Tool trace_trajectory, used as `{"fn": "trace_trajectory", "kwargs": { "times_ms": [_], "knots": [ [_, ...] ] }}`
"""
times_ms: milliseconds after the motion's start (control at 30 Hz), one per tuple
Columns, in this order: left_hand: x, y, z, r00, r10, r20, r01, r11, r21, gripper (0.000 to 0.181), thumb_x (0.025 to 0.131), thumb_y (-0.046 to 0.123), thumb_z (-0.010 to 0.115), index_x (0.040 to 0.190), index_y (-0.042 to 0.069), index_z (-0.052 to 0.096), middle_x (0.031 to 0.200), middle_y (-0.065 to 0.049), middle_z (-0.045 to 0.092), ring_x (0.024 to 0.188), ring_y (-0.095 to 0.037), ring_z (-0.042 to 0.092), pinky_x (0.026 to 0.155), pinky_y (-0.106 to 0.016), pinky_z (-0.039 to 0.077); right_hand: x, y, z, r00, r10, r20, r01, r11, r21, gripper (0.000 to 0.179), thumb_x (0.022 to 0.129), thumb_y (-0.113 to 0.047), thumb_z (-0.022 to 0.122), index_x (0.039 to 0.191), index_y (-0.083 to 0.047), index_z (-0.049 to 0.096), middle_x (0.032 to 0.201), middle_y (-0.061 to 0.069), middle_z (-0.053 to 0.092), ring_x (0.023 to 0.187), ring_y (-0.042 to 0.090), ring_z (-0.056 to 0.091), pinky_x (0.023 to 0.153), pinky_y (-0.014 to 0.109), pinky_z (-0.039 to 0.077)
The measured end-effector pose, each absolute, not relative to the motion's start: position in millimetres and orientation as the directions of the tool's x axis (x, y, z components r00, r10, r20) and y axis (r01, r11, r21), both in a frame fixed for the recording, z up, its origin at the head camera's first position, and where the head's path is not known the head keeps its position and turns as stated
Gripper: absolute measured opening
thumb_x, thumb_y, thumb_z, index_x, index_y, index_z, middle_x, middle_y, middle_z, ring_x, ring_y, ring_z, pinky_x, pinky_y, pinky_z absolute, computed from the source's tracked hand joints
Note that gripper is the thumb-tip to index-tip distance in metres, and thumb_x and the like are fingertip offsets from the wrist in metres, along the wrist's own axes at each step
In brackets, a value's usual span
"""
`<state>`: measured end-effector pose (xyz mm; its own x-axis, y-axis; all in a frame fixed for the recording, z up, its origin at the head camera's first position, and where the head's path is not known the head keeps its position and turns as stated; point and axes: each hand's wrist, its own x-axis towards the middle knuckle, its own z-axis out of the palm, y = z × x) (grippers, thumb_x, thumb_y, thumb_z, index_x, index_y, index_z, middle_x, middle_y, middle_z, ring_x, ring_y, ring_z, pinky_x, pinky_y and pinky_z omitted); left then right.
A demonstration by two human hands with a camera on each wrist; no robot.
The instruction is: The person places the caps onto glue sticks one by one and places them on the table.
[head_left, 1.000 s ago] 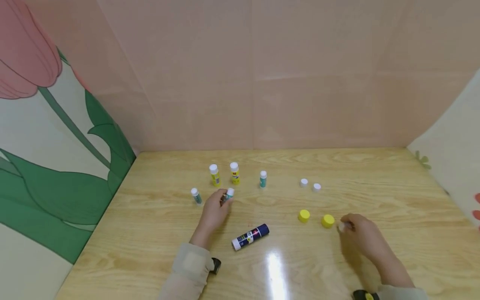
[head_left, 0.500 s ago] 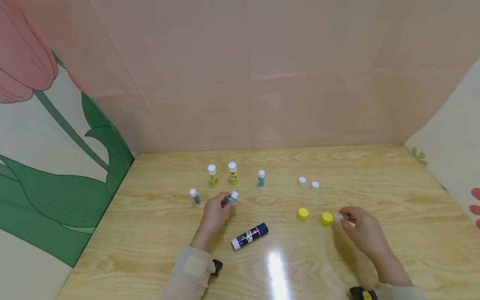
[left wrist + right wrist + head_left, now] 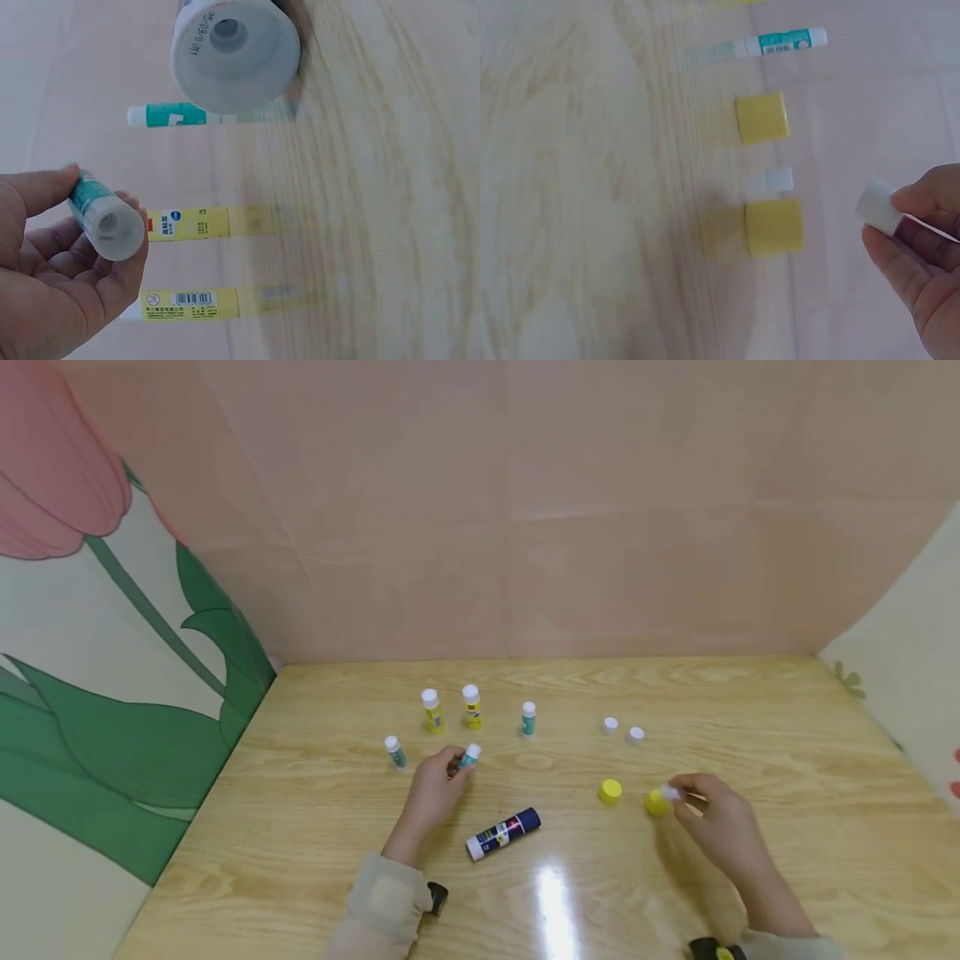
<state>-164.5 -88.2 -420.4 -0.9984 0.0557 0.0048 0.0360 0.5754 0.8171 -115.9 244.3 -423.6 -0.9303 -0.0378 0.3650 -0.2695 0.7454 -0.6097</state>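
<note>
While the left hand [image 3: 436, 787] curled its fingers round a teal glue stick [image 3: 469, 757] at its two o'clock, the right hand [image 3: 718, 823] pinched a white cap [image 3: 878, 208] at its ten o'clock.

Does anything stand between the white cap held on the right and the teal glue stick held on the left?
A yellow cap sits on the table between them, but the white cap is held higher, so nothing visible seems to block its way to the teal glue stick.

Creased pink backdrop [image 3: 510, 518] | tulip-printed panel [image 3: 82, 618] at left | wood-grain tabletop [image 3: 300, 718], white glare streak [image 3: 555, 910]
</note>
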Motion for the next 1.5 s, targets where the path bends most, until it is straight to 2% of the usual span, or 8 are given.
{"fn": "trace_trajectory", "kwargs": {
  "times_ms": [100,367,500,733,833,1067,1300,1500],
  "knots": [
    [-162.8,-88.1,-419.8,-0.998,0.056,-0.002,0.031,0.586,0.809,0.026,0.083,0.017,0.057,0.105,0.003,0.056,0.087,-0.002,0.057,0.079,-0.014,0.051,0.069,-0.027,0.044,-116.8,238.8,-422.9,-0.925,-0.034,0.377,-0.279,0.735,-0.618,0.024,0.067,0.012,0.061,0.090,0.006,0.057,0.089,0.016,0.055,0.081,0.026,0.056,0.065,0.016,0.046],
    [-158.5,-88.4,-416.8,-0.996,0.080,0.040,0.080,0.593,0.801,0.023,0.082,0.013,0.058,0.103,0.003,0.057,0.085,-0.003,0.058,0.077,-0.013,0.052,0.067,-0.026,0.045,-121.0,222.1,-419.2,-0.926,-0.023,0.377,-0.288,0.690,-0.665,0.025,0.067,0.015,0.061,0.091,0.007,0.057,0.090,0.017,0.056,0.082,0.026,0.056,0.065,0.010,0.043],
    [-156.8,-88.1,-415.3,-0.995,0.091,0.048,0.094,0.603,0.792,0.025,0.081,0.012,0.058,0.104,0.002,0.057,0.087,-0.003,0.058,0.079,-0.014,0.053,0.068,-0.026,0.045,-121.9,215.6,-418.6,-0.925,-0.032,0.378,-0.303,0.663,-0.684,0.025,0.067,0.016,0.061,0.090,0.006,0.057,0.089,0.016,0.057,0.081,0.024,0.056,0.065,0.014,0.045],
    [-155.6,-88.5,-415.5,-0.995,0.091,0.048,0.093,0.596,0.797,0.024,0.082,0.013,0.057,0.104,0.003,0.057,0.089,-0.003,0.058,0.082,-0.015,0.053,0.071,-0.028,0.045,-122.4,210.1,-419.8,-0.900,-0.060,0.433,-0.368,0.636,-0.678,0.025,0.065,0.017,0.063,0.085,0.004,0.059,0.086,0.012,0.058,0.080,-0.006,0.049,0.065,0.015,0.046],
    [-155.0,-88.5,-416.6,-0.991,0.113,0.073,0.127,0.600,0.790,0.024,0.083,0.013,0.057,0.104,0.001,0.057,0.089,-0.004,0.058,0.082,-0.016,0.054,0.071,-0.028,0.045,-122.1,208.1,-420.4,-0.893,-0.068,0.445,-0.384,0.630,-0.675,0.025,0.064,0.017,0.064,0.084,0.003,0.059,0.085,0.011,0.059,0.080,-0.005,0.049,0.065,0.017,0.046],
    [-152.5,-88.3,-415.9,-0.987,0.146,0.065,0.142,0.622,0.770,0.029,0.084,0.016,0.056,0.109,0.001,0.055,0.093,-0.006,0.056,0.085,-0.016,0.052,0.073,-0.028,0.044,-122.2,201.3,-421.8,-0.897,-0.055,0.438,-0.380,0.602,-0.703,0.023,0.064,0.017,0.065,0.081,0.003,0.059,0.082,0.011,0.056,0.079,0.006,0.054,0.064,0.026,0.049],
    [-149.6,-87.8,-415.3,-0.984,0.167,0.069,0.161,0.640,0.751,0.032,0.084,0.017,0.055,0.112,0.003,0.054,0.100,-0.007,0.053,0.090,-0.018,0.051,0.077,-0.030,0.043,-122.4,194.2,-421.8,-0.903,-0.055,0.426,-0.382,0.559,-0.736,0.023,0.064,0.018,0.063,0.082,0.004,0.058,0.084,0.013,0.056,0.080,-0.002,0.050,0.065,0.019,0.047],
    [-147.9,-86.5,-416.2,-0.983,0.177,0.052,0.152,0.621,0.769,0.030,0.083,0.015,0.056,0.111,0.003,0.054,0.103,-0.006,0.053,0.095,-0.018,0.050,0.081,-0.031,0.042,-122.1,187.8,-421.3,-0.909,-0.037,0.415,-0.375,0.507,-0.776,0.021,0.065,0.018,0.063,0.082,0.007,0.057,0.082,0.012,0.055,0.079,0.006,0.054,0.064,0.018,0.047]
  ]
}}
